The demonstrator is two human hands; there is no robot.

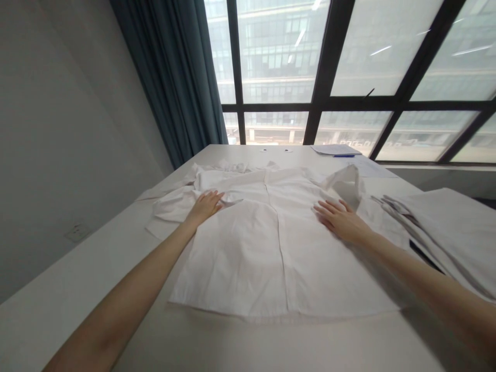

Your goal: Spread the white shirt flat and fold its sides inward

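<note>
A white shirt (271, 248) lies spread flat on the white table (77, 289), collar towards the window. My left hand (206, 205) rests flat on its left shoulder area, fingers stretched out, next to the rumpled left sleeve (170, 209). My right hand (341, 219) lies flat on the shirt's right side, fingers spread. Just beyond it the right sleeve (344, 183) stands up in a loose fold. Neither hand holds anything.
A stack of grey cloth (445, 227) lies at the table's right. Papers with a blue pen (343, 155) sit at the far edge by the window. A dark curtain (174, 77) hangs at the back left, a wall runs along the left.
</note>
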